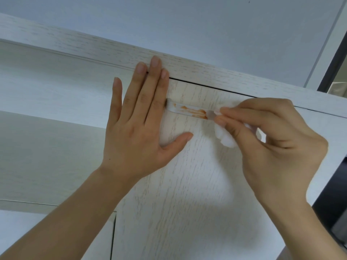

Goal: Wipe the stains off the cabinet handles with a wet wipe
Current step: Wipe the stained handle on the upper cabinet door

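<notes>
Right hand (270,139), right of center, pinches a bunched wet wipe (226,136) against the right end of the handle (189,110), likely starting a stroke along the orange stains (193,112). Left hand (137,121), fingers straight, lies flat on the cabinet door (187,184), apparently steadying it.

Pale wood-grain cabinetry under a plain ceiling

A white ceiling (187,21) fills the upper view above a whitewashed top rail (93,47) running diagonally. To the left sits an open shelf recess (47,87) in soft shade. At the far right a dark window frame (334,59) meets a white wall strip (326,44); light is even and diffuse.
</notes>
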Tool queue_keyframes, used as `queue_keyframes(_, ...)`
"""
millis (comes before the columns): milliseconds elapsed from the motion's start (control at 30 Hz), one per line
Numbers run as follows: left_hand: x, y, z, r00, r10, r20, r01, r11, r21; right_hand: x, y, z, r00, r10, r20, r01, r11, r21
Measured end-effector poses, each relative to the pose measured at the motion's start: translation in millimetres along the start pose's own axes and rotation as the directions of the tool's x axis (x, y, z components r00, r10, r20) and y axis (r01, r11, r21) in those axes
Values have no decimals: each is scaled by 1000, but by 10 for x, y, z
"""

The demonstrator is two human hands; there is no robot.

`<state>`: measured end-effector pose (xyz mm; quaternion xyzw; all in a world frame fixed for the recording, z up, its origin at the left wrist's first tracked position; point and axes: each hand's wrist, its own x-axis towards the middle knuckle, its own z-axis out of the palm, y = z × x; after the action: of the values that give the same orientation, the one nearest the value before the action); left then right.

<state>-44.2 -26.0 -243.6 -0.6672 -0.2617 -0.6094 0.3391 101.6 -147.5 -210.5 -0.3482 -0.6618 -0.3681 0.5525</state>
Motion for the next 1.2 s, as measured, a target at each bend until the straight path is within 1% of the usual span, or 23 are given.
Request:
queue_keyframes(100, 9, -2, -1, 1000, 0, 4, 0, 1000, -6, 24, -3, 14, 1000, -17, 18, 18, 1000, -11)
queue_keyframes(267, -2, -8, -13, 1000, 10, 11, -10, 1000, -11, 44, -43, 120, 991, -107, 78, 110, 993, -33)
queue_keyframes(500, -16, -50, -11, 999, 38, -1, -38, 998, -44, 42, -81, 166, 993, -98, 67, 100, 994, -38)
queue_keyframes(600, -28, -75, -24, 999, 34, -40, -40, 989, -142, 41, -120, 194, 997, -55, 49, 56, 998, -32)
queue_keyframes(700, -42, -90, -45, 997, 6, -72, -24, 969, -244, 35, -145, 203, 998, -42, 44, 43, 999, -26)
queue_keyframes(833, -141, -111, -55, 999, -26, -35, 15, 956, -294, 53, -134, 112, 1000, 12, 26, -12, 1000, -18)
queue_keyframes(967, -244, -122, -35, 997, -76, 33, 83, 941, -329, 76, -156, 193, 997, -41, 59, 44, 998, -40)
queue_keyframes(1100, -240, -132, -31, 997, -60, 47, 72, 945, -320, 79, -185, 268, 993, -81, 82, 83, 996, -24)
queue_keyframes(1200, -253, -148, -30, 997, -59, 51, 72, 944, -323, 58, -175, 268, 994, -86, 63, 89, 995, -47)
